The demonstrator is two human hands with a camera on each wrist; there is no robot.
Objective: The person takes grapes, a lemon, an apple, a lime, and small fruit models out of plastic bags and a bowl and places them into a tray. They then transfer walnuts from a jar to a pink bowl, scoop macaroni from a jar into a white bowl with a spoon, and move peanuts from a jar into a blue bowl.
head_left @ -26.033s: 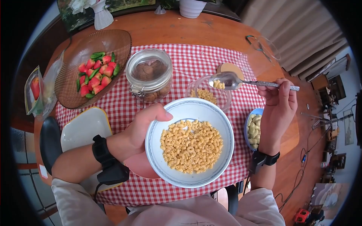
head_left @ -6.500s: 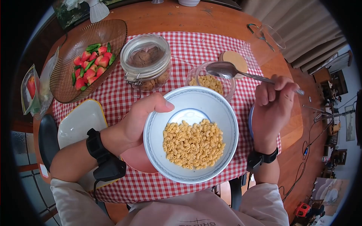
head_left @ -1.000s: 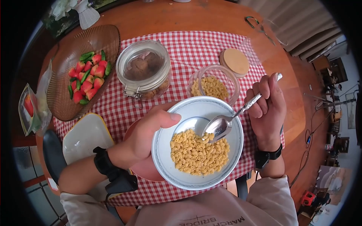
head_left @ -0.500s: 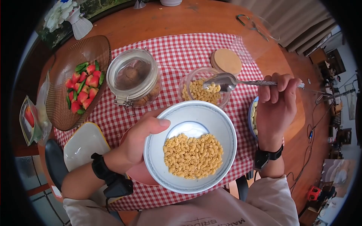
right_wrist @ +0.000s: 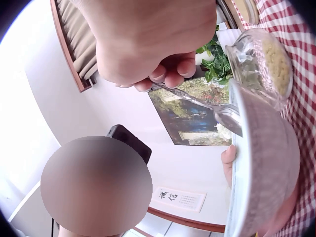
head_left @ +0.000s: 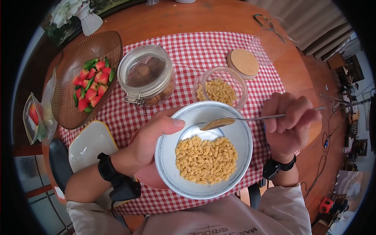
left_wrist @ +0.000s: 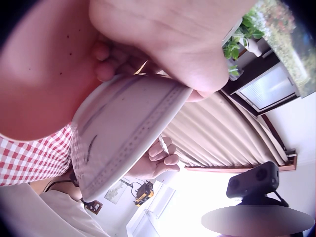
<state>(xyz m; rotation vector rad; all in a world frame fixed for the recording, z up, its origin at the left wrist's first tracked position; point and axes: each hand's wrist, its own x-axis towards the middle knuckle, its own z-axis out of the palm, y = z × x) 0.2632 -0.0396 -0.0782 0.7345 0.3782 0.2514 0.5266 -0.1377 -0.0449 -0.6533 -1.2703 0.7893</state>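
Observation:
In the head view my left hand (head_left: 147,143) grips a white bowl (head_left: 166,160) with a blue rim pattern, thumb over its edge. Elbow macaroni (head_left: 205,161) covers much of the bowl's bottom. My right hand (head_left: 289,124) pinches the handle of a metal spoon (head_left: 218,123). The spoon's head hangs over the far side of the bowl, turned sideways. From the right wrist, the spoon (right_wrist: 227,117) points down past the bowl's rim. Just beyond the bowl stands a clear jar (head_left: 245,91) with more macaroni. In the left wrist view, fingers wrap under the bowl (left_wrist: 126,123).
A clip-top glass jar (head_left: 145,74) of walnut-like pieces stands behind the left hand. A round wooden lid (head_left: 244,62) lies beyond the macaroni jar. At left are a brown ribbed dish (head_left: 62,102) of red and green items and a white tray (head_left: 88,147). A pink plate (head_left: 152,178) lies under the bowl.
Half a second ago the spoon, bearing macaroni, was over the clear jar; now its head is tilted above the bowl. One second ago it was down in the bowl. The left hand keeps its hold.

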